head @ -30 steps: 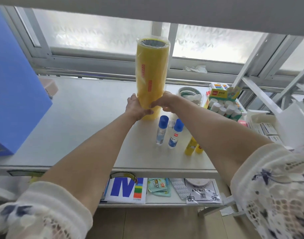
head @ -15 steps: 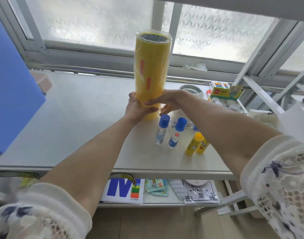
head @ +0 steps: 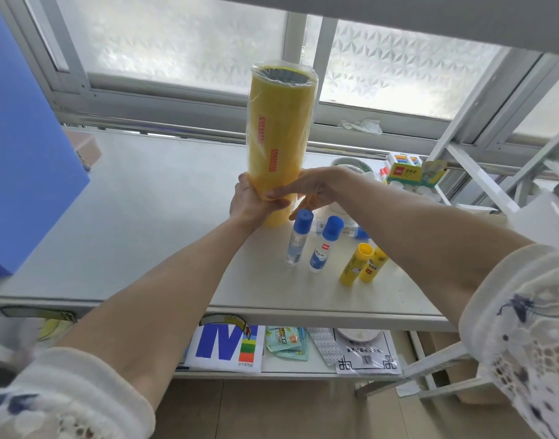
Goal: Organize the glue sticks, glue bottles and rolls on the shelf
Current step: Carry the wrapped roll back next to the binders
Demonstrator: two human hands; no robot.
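A tall yellow stack of rolls (head: 279,128) wrapped in clear film stands upright on the white shelf (head: 138,223). My left hand (head: 246,202) grips its lower part from the left. My right hand (head: 306,188) rests against its right side with the thumb across the front and the fingers spread. Two blue-capped glue bottles (head: 306,245) stand just in front of the stack. Two yellow glue sticks (head: 360,263) stand to their right, partly behind my right forearm.
A blue box (head: 27,147) fills the shelf's left end. At the back right sit a green-and-yellow carton (head: 409,174) with white caps beneath it and a round container (head: 351,163). The lower shelf holds packets and a blue-lettered pack (head: 224,346). The window frame runs behind.
My right hand's fingers have loosened from the stack and spread apart. The view has shifted slightly, bringing the glue sticks into fuller sight. The stack stays upright in place.
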